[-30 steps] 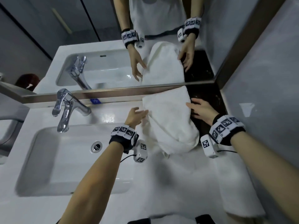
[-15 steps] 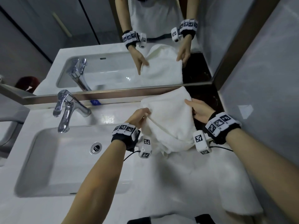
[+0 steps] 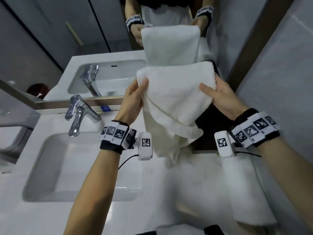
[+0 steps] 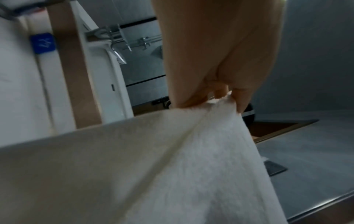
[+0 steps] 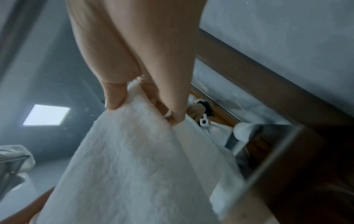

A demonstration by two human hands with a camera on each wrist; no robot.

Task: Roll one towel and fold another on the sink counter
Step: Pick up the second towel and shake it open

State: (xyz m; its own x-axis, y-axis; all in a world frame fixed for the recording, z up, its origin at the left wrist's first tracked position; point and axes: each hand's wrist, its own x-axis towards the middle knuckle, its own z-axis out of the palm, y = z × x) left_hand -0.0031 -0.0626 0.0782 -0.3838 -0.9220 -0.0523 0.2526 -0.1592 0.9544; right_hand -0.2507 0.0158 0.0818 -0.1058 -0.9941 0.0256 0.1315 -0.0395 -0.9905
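left hand [image 3: 133,97] pinches towel [image 3: 174,99] corner | right hand [image 3: 218,97] pinches opposite corner (thumbs front) | towel probably off counter [image 3: 94,216]

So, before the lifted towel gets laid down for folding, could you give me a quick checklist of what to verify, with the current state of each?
1. Left hand pinches the upper left corner of the lifted towel: ok.
2. Right hand grips the upper right corner: ok.
3. Top edge held level between the hands: ok.
4. Lifted towel hangs flat: not ok; its lower part is bunched and doubled over.
5. Landing spot on the counter free: not ok; a second towel lies spread below.
6. Lower edge clear of the second towel: cannot tell.
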